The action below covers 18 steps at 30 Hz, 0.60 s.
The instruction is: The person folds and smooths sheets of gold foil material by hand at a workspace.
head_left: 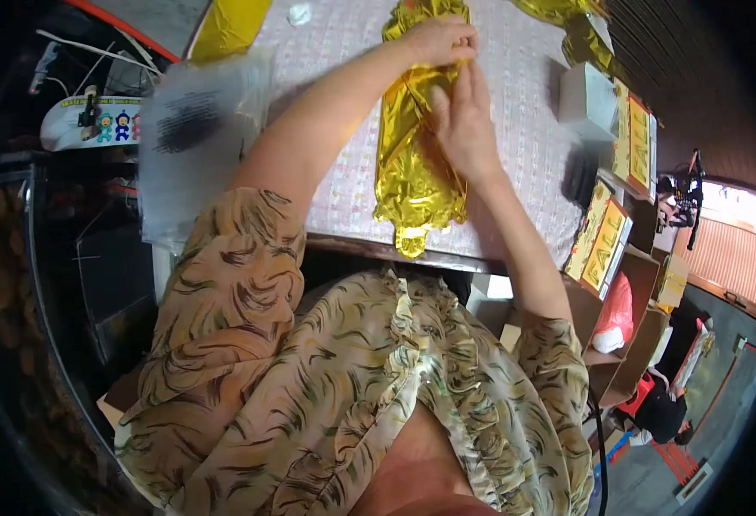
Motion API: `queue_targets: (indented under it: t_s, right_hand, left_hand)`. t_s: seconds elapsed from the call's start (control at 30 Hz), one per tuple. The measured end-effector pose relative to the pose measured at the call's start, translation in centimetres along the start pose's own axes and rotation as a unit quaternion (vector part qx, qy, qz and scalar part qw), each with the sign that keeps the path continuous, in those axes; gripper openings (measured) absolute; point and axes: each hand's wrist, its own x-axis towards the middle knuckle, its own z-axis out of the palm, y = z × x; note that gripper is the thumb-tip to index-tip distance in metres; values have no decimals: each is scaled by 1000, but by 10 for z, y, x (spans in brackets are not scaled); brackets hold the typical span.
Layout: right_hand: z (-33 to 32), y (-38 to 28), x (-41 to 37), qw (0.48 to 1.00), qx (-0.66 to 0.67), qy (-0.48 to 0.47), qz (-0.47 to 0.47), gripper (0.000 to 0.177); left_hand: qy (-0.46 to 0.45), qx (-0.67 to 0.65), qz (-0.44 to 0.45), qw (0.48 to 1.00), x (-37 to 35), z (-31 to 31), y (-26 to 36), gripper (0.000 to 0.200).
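Note:
A shiny gold foil balloon (408,185), flat and wrinkled, lies lengthwise on the cloth-covered table, its rounded tab over the near edge. My left hand (440,41) is across its far part, fingers curled and pinched together on the foil. Just nearer, my right hand (467,133) rests at the foil's right side. Its fingers stretch forward toward the left fingertips, with the thumb apart over the foil. Whatever lies between the left fingertips is too small to make out.
A pale patterned cloth (528,163) covers the table. Clear plastic bags (197,146) lie at left. More gold foil (227,30) is at the far left corner. A white box (588,101) and boxes marked "FALL" (600,236) line the right edge.

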Motion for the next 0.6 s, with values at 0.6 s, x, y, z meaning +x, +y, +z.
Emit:
queue_targets:
  t_s: [0.6]
  right_hand:
    - [28,-5,-26,980,-177,-88,-23,85]
  left_hand:
    - [-134,136,-355,915,-11,-120,-59,43]
